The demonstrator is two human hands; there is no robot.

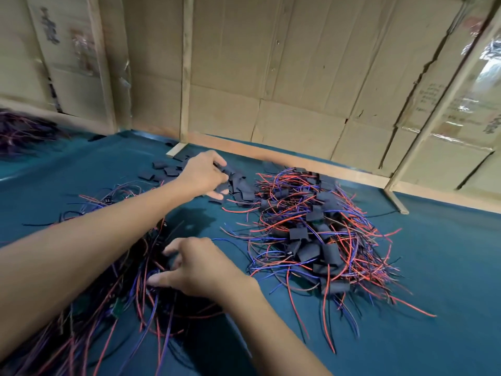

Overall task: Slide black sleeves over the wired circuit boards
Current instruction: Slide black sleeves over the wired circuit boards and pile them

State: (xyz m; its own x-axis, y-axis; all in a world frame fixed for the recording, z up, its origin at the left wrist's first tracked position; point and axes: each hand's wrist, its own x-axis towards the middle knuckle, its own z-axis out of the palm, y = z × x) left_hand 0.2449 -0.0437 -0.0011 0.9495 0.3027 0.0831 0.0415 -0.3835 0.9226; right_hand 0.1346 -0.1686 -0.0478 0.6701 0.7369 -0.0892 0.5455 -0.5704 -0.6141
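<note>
On the teal-covered table (433, 253), seen from the head camera, the left hand (202, 173) reaches far forward into a loose scatter of flat black sleeves (235, 183) lying near the back edge. Its fingers (221, 161) are curled down onto the sleeves, the thumb low beside them, but blur hides whether one sleeve is actually pinched. The short sleeves lie flat and point every which way, with no common long axis.

Nearer the camera, the right hand (195, 270) rests on the tangled heap of red, blue and black wired circuit boards (130, 294) at lower left. Its fingers (170, 249) are spread and bent, pressing into the wires (no board is clearly held). One small green board (117, 308) shows among the strands, its long axis roughly toward the camera. The wires run mostly from the near-left corner up toward the middle of the table.

To the right of both hands sits a bigger pile of sleeved boards with red and blue wires (311, 234), the black sleeves jumbled at all angles and the wire ends fanning outward to the right and front. This pile touches the sleeve scatter at its left edge.

Another dark wire bundle (21, 134) lies at far left. Brown cardboard panels with wooden strips (271, 77) wall the table behind.
</note>
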